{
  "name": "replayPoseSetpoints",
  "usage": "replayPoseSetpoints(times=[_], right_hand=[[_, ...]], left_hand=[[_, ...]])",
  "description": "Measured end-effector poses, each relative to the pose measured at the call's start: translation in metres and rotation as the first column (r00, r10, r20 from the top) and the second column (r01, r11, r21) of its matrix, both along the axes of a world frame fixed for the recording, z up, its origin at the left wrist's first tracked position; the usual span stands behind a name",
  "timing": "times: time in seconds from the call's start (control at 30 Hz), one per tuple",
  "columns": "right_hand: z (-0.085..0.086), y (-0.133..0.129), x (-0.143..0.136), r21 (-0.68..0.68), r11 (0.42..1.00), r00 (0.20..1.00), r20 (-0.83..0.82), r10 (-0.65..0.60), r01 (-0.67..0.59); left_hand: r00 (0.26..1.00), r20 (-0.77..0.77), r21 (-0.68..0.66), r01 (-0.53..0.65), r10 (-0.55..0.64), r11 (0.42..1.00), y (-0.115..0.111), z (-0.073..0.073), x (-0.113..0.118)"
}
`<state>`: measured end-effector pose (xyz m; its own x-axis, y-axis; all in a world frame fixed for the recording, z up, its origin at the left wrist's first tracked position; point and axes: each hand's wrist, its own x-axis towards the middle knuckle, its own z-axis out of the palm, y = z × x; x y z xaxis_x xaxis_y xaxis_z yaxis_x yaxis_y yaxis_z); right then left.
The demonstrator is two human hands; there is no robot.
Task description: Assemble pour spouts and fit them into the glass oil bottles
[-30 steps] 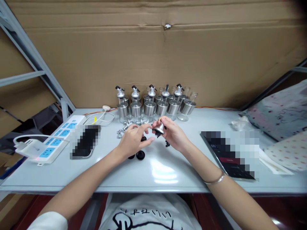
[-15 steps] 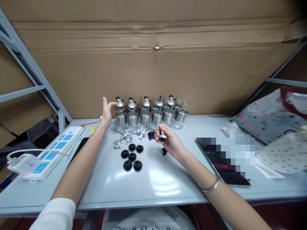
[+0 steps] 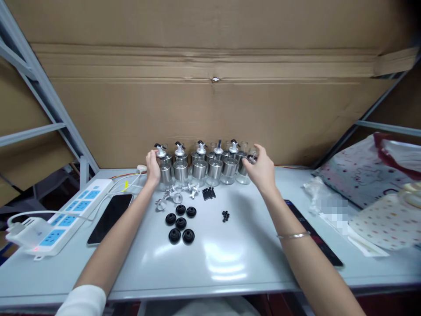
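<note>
My left hand [image 3: 153, 167] rests with straightened fingers against the left side of the leftmost front bottle [image 3: 165, 173]. My right hand [image 3: 262, 169] is at the right end of the row, its thumb and fingers around a black-and-silver stopper [image 3: 251, 157] close to a glass bottle neck. The hand partly hides that bottle. Several front bottles, such as the middle one [image 3: 199, 169], carry silver spouts with black flip caps [image 3: 201, 144]. Before them lie loose silver spouts [image 3: 178, 198], black caps [image 3: 209, 193], black ribbed stoppers [image 3: 180, 223] and small black pieces [image 3: 225, 216].
A white power strip [image 3: 70, 215] with cables and a dark phone [image 3: 110, 218] lie at the left. At the right are a tablet [image 3: 324, 250], partly under my forearm, a clear plastic wrapper [image 3: 314, 191] and patterned bags [image 3: 358, 169]. Cardboard [image 3: 210, 114] stands behind the bottles.
My right hand has moved from above the loose parts to the row's right end, still with the stopper. My left hand has closed in against the leftmost bottle. The camera view has shifted slightly.
</note>
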<state>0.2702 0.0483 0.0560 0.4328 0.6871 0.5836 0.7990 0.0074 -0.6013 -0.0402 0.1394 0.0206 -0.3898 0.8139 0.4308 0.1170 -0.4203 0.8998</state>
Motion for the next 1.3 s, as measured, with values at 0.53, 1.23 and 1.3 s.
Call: replayPoseSetpoints(times=[0.53,1.23,1.3], right_hand=[[0.042,-0.042,0.013,0.294,0.953,0.981,0.196,0.01,-0.069],[0.025,-0.103,-0.073,0.018,0.488,0.487,-0.057,0.872,-0.872],[0.022,-0.103,-0.074,0.01,0.477,0.474,-0.096,0.875,-0.879]], left_hand=[[0.587,-0.188,-0.307,0.726,-0.787,0.615,-0.17,-0.001,0.063],[0.373,-0.38,-0.54,0.654,-0.846,0.53,-0.17,-0.012,0.053],[0.389,-0.394,-0.542,0.633,-0.833,0.552,-0.171,-0.014,0.054]])
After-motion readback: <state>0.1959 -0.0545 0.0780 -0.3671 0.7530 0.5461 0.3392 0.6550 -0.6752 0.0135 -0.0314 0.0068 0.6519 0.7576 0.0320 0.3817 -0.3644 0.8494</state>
